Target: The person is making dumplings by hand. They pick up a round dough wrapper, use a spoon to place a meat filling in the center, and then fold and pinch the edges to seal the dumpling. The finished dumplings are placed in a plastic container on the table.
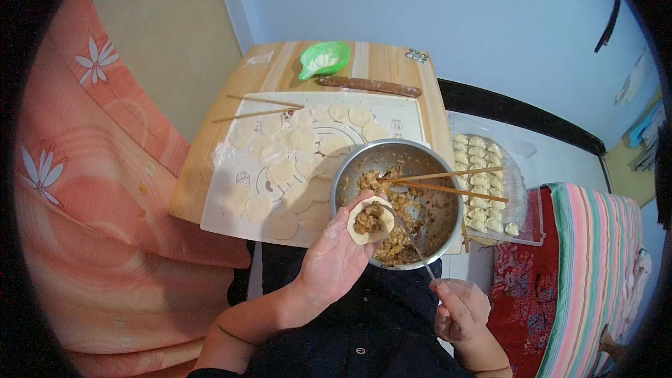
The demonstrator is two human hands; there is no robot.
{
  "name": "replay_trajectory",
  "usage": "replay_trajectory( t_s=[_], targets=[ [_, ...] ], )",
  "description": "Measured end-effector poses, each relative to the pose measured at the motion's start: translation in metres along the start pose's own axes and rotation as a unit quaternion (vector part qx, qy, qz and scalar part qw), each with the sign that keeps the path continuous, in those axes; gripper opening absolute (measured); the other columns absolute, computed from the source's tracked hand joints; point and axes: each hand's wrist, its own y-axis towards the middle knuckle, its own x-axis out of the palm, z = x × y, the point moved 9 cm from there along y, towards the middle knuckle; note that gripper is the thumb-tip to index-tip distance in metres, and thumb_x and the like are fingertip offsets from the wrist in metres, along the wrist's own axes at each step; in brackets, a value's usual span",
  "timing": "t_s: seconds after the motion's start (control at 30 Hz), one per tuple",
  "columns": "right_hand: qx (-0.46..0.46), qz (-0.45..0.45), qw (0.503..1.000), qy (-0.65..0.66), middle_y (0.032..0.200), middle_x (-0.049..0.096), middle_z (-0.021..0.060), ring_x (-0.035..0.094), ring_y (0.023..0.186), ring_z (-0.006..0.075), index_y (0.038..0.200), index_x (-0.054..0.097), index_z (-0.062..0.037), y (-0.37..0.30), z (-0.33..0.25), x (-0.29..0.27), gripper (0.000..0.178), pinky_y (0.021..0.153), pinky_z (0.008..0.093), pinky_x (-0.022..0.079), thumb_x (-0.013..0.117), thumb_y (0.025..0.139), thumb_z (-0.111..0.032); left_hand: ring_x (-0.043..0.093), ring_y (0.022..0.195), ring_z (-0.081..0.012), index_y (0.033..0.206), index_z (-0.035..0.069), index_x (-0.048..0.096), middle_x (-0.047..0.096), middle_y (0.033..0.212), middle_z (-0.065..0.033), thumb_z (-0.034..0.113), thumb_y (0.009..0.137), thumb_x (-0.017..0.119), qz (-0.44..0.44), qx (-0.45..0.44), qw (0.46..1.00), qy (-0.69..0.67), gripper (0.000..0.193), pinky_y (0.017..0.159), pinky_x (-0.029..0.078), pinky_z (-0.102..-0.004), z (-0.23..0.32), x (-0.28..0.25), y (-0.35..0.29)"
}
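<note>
My left hand [334,255] lies palm up over the near rim of a steel bowl [427,157] and holds a round dumpling wrapper [370,220] with a lump of brown filling on it. My right hand [458,311], lower right, grips the handle of a thin metal spoon [413,241]; its tip reaches the filling on the wrapper. The bowl holds minced filling [413,210], and a pair of chopsticks [448,182] rests across its right rim.
Several flat round wrappers [294,168] lie on a white pastry mat [231,220] on a wooden table [203,161]. A second pair of chopsticks [259,107], a green scoop [322,59] and a rolling pin [371,86] lie farther back. A tray of folded dumplings [483,185] sits right.
</note>
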Motion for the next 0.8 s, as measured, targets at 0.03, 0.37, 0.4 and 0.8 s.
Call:
replay_trajectory(
  t_s=[0.03,0.37,0.4,0.8],
  targets=[
    [-0.005,-0.001,1.0,-0.003,0.085,0.064,0.0099,0.064,0.069,0.0258,0.114,0.05,-0.0055,-0.001,0.001,0.003,0.026,0.057,0.0325,0.052,0.05,0.088,-0.011,0.036,0.123,-0.02,0.133,0.006,0.034,0.037,0.135,-0.0096,0.031,0.096,0.031,-0.008,-0.005,1.0,-0.017,0.044,0.104,0.029,-0.0361,0.0,0.002,0.0],
    [-0.016,0.048,0.998,0.043,0.08,0.063,0.0119,0.062,0.068,0.0247,0.102,0.057,-0.003,0.0,0.007,-0.002,0.019,0.058,0.0311,0.051,0.051,0.09,-0.016,0.037,0.123,-0.0213,0.132,0.003,0.034,0.039,0.133,-0.012,0.034,0.097,0.03,-0.002,-0.016,1.0,-0.021,0.047,0.104,0.03,-0.0364,0.007,0.003,0.0],
    [-0.01,0.034,0.999,0.036,0.08,0.063,0.0125,0.062,0.068,0.0251,0.101,0.057,-0.0025,-0.002,0.011,-0.002,0.019,0.058,0.0312,0.05,0.05,0.09,-0.017,0.038,0.123,-0.0225,0.132,0.002,0.034,0.039,0.134,-0.0138,0.036,0.096,0.031,0.01,-0.012,1.0,-0.013,0.049,0.104,0.03,-0.0367,0.007,0.001,0.0],
    [0.212,0.166,0.909,0.319,0.088,0.059,0.0178,0.061,0.07,0.0245,0.089,0.059,0.0011,-0.02,0.068,-0.007,0.021,0.063,0.0319,0.051,0.057,0.085,-0.019,0.04,0.121,-0.0214,0.13,0.002,0.036,0.041,0.131,-0.0136,0.038,0.096,0.03,0.022,-0.081,0.996,0.002,0.05,0.101,0.034,-0.036,0.009,-0.006,-0.006]
  ],
)
